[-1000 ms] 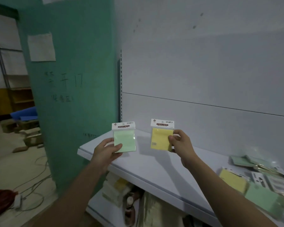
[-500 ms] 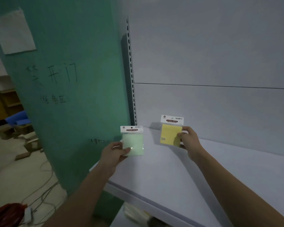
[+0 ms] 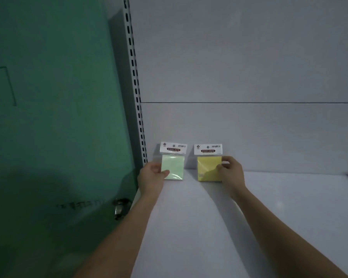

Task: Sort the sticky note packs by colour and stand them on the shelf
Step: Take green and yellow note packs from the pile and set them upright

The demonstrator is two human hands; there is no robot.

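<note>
Green sticky note pack (image 3: 172, 164): upright at the back of the white shelf (image 3: 199, 227), against the grey back panel (image 3: 239, 127), white header card on top. Left hand (image 3: 151, 177) pinches its lower left edge, thumb on the front face, fingers behind.

Yellow sticky note pack (image 3: 208, 167): upright just right of the green pack, a narrow gap between them, also against the back panel. Right hand (image 3: 230, 170) pinches its right edge, thumb on the front.

Slotted metal upright (image 3: 136, 93): just left of the green pack.

Green wall (image 3: 54, 117): left of the upright.

Round metal knob (image 3: 120, 207): below and left of the green pack.
</note>
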